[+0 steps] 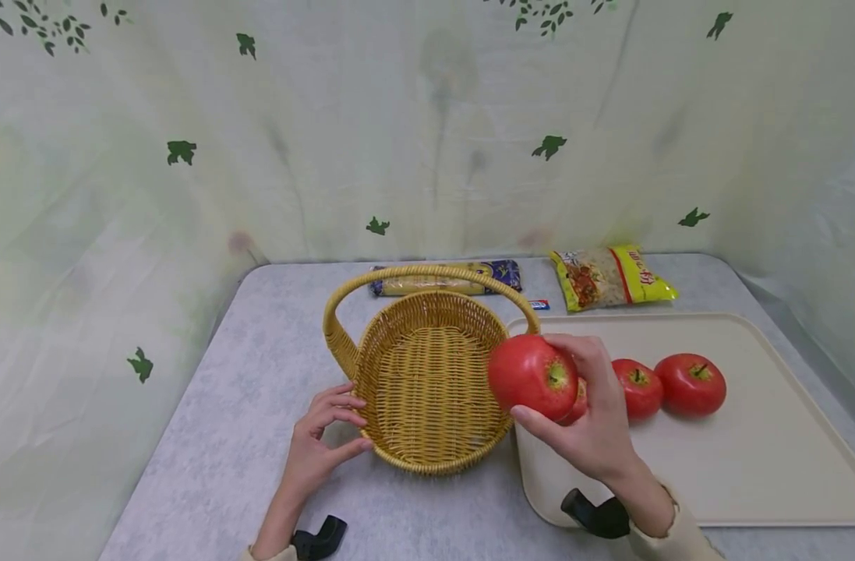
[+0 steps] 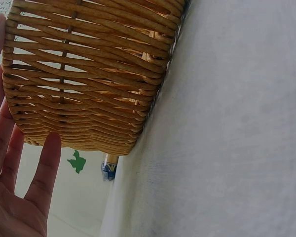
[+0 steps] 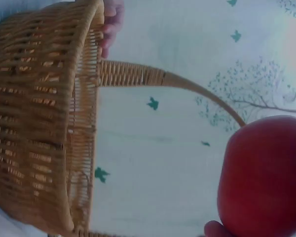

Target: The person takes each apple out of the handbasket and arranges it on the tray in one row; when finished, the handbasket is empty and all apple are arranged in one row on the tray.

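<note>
My right hand (image 1: 595,421) grips a red apple (image 1: 528,378) between thumb and fingers, above the right rim of a round wicker basket (image 1: 434,467). In the right wrist view the apple (image 3: 264,177) is beside the basket's arched handle (image 3: 197,89). My left hand (image 1: 322,440) rests against the basket's left side; the left wrist view shows its fingers (image 2: 44,173) fairly straight along the outside of the weave (image 2: 89,74). The basket's visible floor is bare. On a beige tray (image 1: 771,460) sit more red apples (image 1: 690,384), one mostly hidden behind the held one.
Behind the basket lies a long blue-and-yellow packet (image 1: 500,273), partly covered by the handle. A yellow food bag (image 1: 609,276) lies beyond the tray, with a small red-and-blue wrapper (image 1: 539,305) nearby. A curtain printed with leaves (image 1: 399,117) hangs around the grey table (image 1: 210,460).
</note>
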The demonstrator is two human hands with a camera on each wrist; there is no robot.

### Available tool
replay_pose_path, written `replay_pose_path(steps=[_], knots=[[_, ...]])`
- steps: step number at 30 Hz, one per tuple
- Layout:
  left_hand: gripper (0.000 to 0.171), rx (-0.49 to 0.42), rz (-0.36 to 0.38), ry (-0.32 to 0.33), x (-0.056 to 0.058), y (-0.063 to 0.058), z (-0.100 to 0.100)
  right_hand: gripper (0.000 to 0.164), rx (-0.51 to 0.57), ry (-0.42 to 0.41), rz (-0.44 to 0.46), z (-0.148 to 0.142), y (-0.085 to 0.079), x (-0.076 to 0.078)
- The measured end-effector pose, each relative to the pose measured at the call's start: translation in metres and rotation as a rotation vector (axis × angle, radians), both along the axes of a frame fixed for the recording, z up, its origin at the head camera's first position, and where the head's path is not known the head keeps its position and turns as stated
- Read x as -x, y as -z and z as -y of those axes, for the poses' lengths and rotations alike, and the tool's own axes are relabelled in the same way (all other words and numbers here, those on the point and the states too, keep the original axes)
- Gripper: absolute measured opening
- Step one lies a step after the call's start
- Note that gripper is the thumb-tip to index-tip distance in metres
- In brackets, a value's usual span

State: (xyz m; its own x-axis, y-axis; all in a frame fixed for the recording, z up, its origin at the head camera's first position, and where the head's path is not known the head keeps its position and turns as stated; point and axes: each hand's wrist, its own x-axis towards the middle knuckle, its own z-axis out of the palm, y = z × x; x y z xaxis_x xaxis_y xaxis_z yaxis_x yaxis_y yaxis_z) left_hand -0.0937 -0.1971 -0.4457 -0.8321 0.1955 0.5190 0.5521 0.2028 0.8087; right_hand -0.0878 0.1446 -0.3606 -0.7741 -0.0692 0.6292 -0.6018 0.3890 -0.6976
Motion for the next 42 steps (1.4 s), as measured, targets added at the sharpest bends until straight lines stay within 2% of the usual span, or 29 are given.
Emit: replay_pose_path(steps=[4, 7, 10, 17, 26, 33, 38, 42], knots=[[0.034, 0.002, 0.006, -0.008, -0.001, 0.000, 0.001, 0.076, 0.086, 0.043, -0.042, -0.015, 0.001, -0.002], [0.034, 0.004, 0.005, -0.010, -0.001, 0.000, 0.001, 0.078, 0.136, 0.101, -0.022, -0.027, 0.002, -0.002], [0.034, 0.005, 0.011, -0.012, -0.002, -0.001, 0.001, 0.079, 0.173, 0.155, 0.019, -0.038, 0.001, -0.003], [0.034, 0.001, 0.012, -0.011, -0.002, -0.001, 0.001, 0.080, 0.184, 0.300, 0.133, -0.060, 0.001, 0.000], [0.032, 0.005, 0.019, -0.016, -0.002, -0.001, 0.001, 0.077, 0.232, 0.430, 0.193, -0.087, 0.014, 0.009], [0.033, 0.005, 0.013, -0.010, -0.002, -0.001, 0.001, 0.074, 0.254, 0.587, 0.315, -0.113, 0.026, 0.018], [0.033, 0.001, 0.019, -0.009, -0.001, 0.000, 0.000, 0.071, 0.339, 0.644, 0.364, -0.135, 0.035, 0.022], [0.034, -0.003, 0.023, -0.011, -0.001, 0.000, 0.000, 0.068, 0.376, 0.690, 0.361, -0.152, 0.044, 0.024]])
